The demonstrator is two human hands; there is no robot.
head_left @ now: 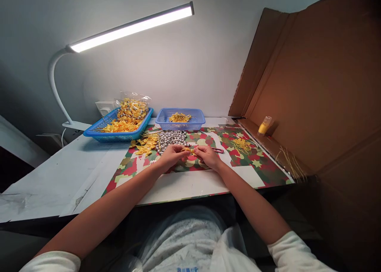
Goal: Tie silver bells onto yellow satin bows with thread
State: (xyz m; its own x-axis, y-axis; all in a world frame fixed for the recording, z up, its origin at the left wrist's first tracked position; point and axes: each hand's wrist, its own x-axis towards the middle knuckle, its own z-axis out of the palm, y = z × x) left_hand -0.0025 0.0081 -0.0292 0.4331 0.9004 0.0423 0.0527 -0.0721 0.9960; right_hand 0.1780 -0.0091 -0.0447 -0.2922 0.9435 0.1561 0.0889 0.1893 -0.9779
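My left hand (174, 156) and my right hand (206, 156) meet over the patterned mat, thumbs and fingertips pinched. Between them they hold a small yellow ribbon piece (192, 149), mostly covered by the fingers. Just behind my left hand lies a heap of silver bells (172, 139). Loose yellow ribbon pieces (146, 143) are spread to the left of the bells. A pink-handled tool (218, 150) pokes out beside my right hand, its other end hidden. Farther right rests a tangle of yellow cords (241, 145).
A blue basket (119, 136) heaped with yellow pieces and a bag stands back left. A smaller blue basket (180, 126) holds yellow cords. A lit lamp (133, 29) arches overhead. Cardboard (312, 85) walls the right side, with a yellow bottle (264, 126) and loose cords (291, 164) beside it.
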